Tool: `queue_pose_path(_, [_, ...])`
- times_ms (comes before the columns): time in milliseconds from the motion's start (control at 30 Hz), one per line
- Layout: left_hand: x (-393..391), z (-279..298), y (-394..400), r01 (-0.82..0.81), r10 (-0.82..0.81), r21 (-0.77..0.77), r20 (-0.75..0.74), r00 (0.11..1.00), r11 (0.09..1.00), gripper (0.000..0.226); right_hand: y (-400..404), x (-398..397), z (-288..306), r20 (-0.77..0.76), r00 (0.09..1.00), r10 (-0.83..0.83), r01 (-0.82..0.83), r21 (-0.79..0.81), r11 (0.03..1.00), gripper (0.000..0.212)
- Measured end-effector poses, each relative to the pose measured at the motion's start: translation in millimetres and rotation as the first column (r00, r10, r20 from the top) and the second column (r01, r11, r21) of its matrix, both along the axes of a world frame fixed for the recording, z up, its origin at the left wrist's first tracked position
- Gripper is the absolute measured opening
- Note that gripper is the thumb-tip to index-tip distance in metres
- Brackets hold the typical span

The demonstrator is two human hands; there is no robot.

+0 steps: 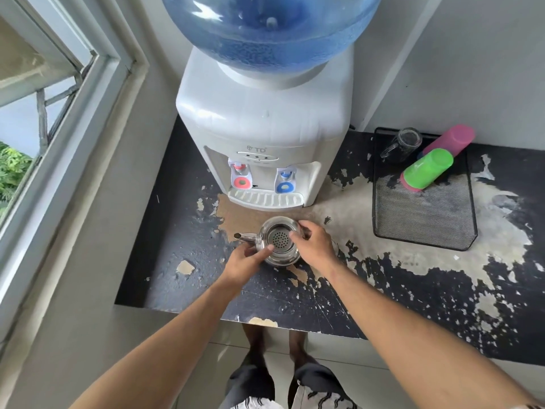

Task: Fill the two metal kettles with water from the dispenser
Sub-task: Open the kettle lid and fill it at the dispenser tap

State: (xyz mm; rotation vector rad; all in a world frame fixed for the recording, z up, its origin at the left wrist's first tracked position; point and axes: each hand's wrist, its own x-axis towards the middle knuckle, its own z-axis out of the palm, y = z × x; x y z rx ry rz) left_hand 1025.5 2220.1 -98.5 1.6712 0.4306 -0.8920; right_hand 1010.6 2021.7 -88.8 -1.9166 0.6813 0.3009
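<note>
Both my hands on an open metal kettle (278, 242), left hand (246, 261) gripping its side, right hand (314, 243) curled over its rim, kettle on the worn desk (182, 276) before the white dispenser (265, 128).

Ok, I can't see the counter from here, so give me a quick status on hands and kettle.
Both hands on the kettle: left hand at the spout side, right hand over the rim. Lid off, strainer showing. Not yet under the dispenser taps. Nothing in between.
</note>
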Motion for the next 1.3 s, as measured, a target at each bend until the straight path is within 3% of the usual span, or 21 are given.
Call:
queue_pose_path(100, [-0.1, 2.9, -6.0, -0.020, 0.017, -0.067, -0.033, 0.999, 0.998, 0.061, 0.2, 1.4, 3.6, 0.002, 1.000, 0.005, -0.005, -0.009, 1.000, 0.036])
queue_pose_path(133, [1.8, 2.6, -8.9, -0.031, 0.028, -0.080, -0.039, 0.999, 0.996, 0.056, -0.1, 2.3, 5.4, 0.009, 1.000, 0.001, -0.001, -0.009, 1.000, 0.036])
queue_pose_path(467, [46.1, 20.3, -27.2, -0.130, 0.126, -0.154, -0.036, 0.991, 0.979, 0.061, -8.6, 34.6, 32.5, 0.042, 0.989, -0.141, 0.143, -0.050, 0.988, 0.031])
queue_pose_path(733, [70.2, 22.9, -40.2, -0.208, 0.203, -0.183, -0.047, 0.978, 0.961, 0.045, -6.8, 46.4, 45.7, 0.129, 0.984, -0.124, 0.136, -0.086, 0.987, 0.022])
queue_pose_path(800, [73.7, 21.9, -42.5, -0.206, 0.204, -0.179, -0.034, 0.978, 0.962, 0.045, -4.8, 45.6, 48.2, 0.161, 0.979, -0.123, 0.148, -0.152, 0.977, 0.022])
queue_pose_path(933, [76.2, 18.2, -42.7, -0.203, 0.202, -0.162, -0.027, 0.979, 0.966, 0.062, 0.3, 43.7, 59.1, 0.321, 0.947, -0.017, 0.163, -0.436, 0.885, 0.021])
queue_pose_path(1000, [76.4, 18.2, -42.8, -0.202, 0.201, -0.161, -0.018, 0.979, 0.966, 0.064, 3.7, 46.2, 66.5, 0.355, 0.934, 0.038, 0.136, -0.451, 0.882, 0.022])
queue_pose_path(1200, [79.2, 19.2, -41.5, -0.196, 0.197, -0.152, -0.005, 0.980, 0.969, 0.072, 1.7, 75.5, 71.0, 0.129, 0.987, 0.095, -0.042, -0.364, 0.930, 0.026])
queue_pose_path(1300, [80.1, 19.4, -40.2, -0.183, 0.185, -0.150, 0.000, 0.983, 0.972, 0.072, -2.8, 81.0, 69.4, 0.114, 0.987, 0.116, -0.063, -0.391, 0.918, 0.019])
